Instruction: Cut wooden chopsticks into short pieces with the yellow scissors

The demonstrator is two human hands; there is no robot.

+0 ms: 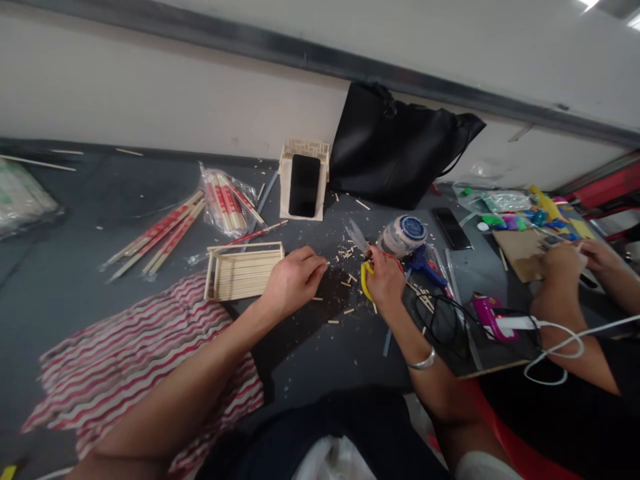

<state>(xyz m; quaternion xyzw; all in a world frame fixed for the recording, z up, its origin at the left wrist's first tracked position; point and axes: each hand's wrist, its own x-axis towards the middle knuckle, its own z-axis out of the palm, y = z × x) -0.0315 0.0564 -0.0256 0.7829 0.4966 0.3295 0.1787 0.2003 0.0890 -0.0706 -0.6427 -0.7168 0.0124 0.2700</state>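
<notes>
My left hand (296, 280) is closed in a pinch, with the pale tip of a small wooden stick (327, 265) showing at its fingertips. Most of that stick is hidden by the fingers. My right hand (389, 279) grips a pair of scissors (369, 280) by yellow handles, the blades pointing up and to the left. Just left of my left hand stands a small open frame (243, 275) made of thin wooden sticks laid side by side. Cut stick pieces (349, 311) and crumbs lie scattered between my hands.
A striped cloth (150, 347), red-wrapped chopsticks (160, 233), and a phone (305, 187) on a stick-built stand lie around. Behind are a black bag (400, 147), a jar (404, 235) and a blue glue gun (429, 268). Cables and a co-worker's hands (565, 260) are at right.
</notes>
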